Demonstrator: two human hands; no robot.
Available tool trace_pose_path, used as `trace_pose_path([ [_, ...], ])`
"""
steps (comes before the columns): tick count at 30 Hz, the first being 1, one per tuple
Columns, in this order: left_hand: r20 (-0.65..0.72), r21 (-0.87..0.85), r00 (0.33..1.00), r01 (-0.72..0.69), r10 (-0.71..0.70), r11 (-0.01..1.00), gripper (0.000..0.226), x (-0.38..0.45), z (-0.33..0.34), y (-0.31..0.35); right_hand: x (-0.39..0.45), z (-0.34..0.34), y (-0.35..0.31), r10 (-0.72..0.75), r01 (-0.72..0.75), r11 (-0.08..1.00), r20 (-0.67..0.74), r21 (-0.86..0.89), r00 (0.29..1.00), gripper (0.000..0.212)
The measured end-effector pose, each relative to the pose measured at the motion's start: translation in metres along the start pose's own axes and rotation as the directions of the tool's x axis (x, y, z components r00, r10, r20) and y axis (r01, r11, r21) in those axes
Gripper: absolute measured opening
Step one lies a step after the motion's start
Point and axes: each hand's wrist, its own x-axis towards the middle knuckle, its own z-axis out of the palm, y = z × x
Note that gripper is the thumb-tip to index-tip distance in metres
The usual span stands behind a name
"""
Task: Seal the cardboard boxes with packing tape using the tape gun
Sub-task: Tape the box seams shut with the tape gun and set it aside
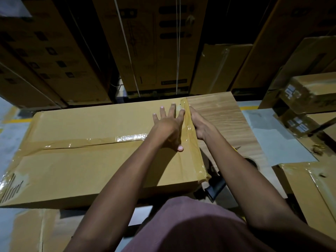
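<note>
Pressing tape down on box end, both hands flat.
Cardboard box (101,160) lies on wood desk (221,117); left hand (168,127) open on top, right hand (199,125) open vs. taped edge (192,142). Tape gun handle (215,188) w/in reach. Risk: uneven pressure → wrinkles, tape lifts.
</note>
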Motion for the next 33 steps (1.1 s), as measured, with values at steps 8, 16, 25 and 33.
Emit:
trace_pose_path([
  [8, -0.048, -0.023, 0.999, 0.001, -0.002, 1.0, 0.148, -0.006, 0.0, -0.001, 0.005, 0.012, -0.035, 0.102, -0.108, 0.993, -0.118, -0.038, 0.988, 0.089],
  [16, -0.081, -0.044, 0.997, -0.014, 0.01, 0.999, 0.147, -0.006, 0.003, -0.003, -0.025, 0.001, -0.001, 0.033, -0.034, 0.999, -0.087, -0.01, 0.996, 0.063],
  [25, -0.078, -0.06, 0.997, -0.025, 0.02, 0.998, 0.145, -0.003, 0.004, -0.007, -0.019, 0.024, -0.051, 0.032, -0.032, 0.999, -0.221, 0.005, 0.975, 0.053],
  [33, -0.079, -0.131, 0.996, -0.062, 0.052, 0.989, 0.146, -0.002, 0.01, -0.012, 0.003, 0.036, -0.026, -0.268, -0.01, 0.814, -0.39, -0.581, 0.881, 0.059],
])
